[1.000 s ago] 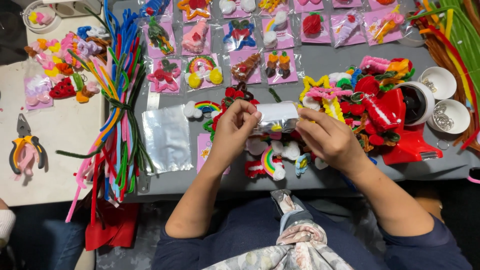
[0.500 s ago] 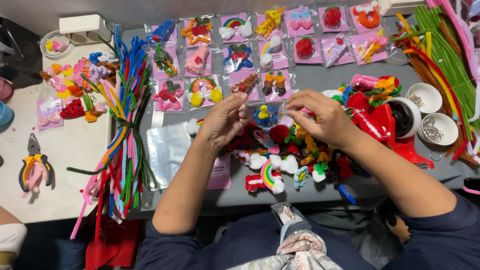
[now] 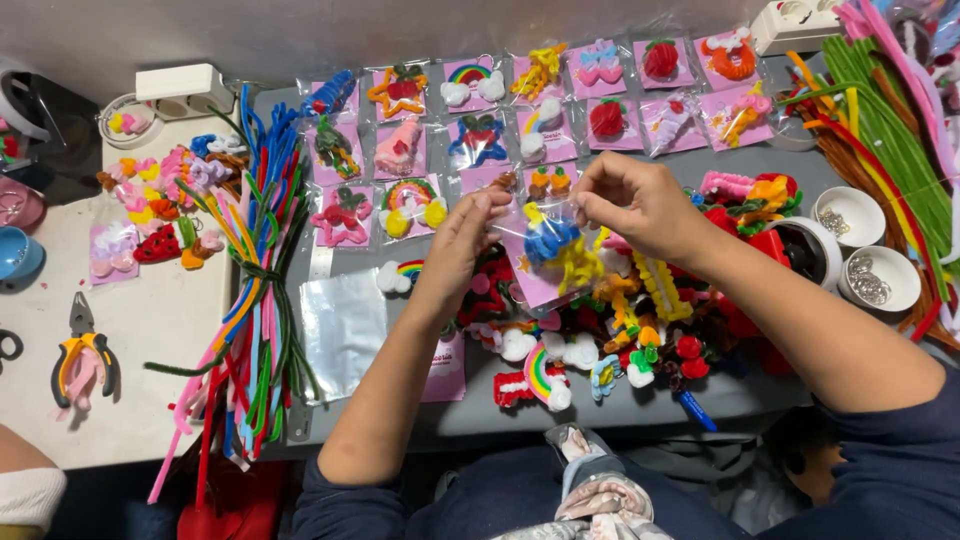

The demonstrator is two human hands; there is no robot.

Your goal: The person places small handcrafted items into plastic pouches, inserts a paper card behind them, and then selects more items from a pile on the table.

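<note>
Together both hands [image 3: 470, 235] [image 3: 632, 205] pinch pink-backed clear packet [image 3: 548, 255].

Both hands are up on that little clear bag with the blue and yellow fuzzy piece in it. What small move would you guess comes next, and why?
Probably laying the clear bag down beside the packed rows. The blue and yellow piece already sits inside on a pink card, and the left hand and right hand pinch its top edge.

A small handicraft workbench: beyond the hands [image 3: 560, 225] lie rows of finished pipe-cleaner ornaments in pink packets [image 3: 560, 90], to their left a tied bundle of coloured pipe cleaners [image 3: 255, 290] and pliers [image 3: 82, 355], to their right bowls of metal findings [image 3: 865, 255].
</note>
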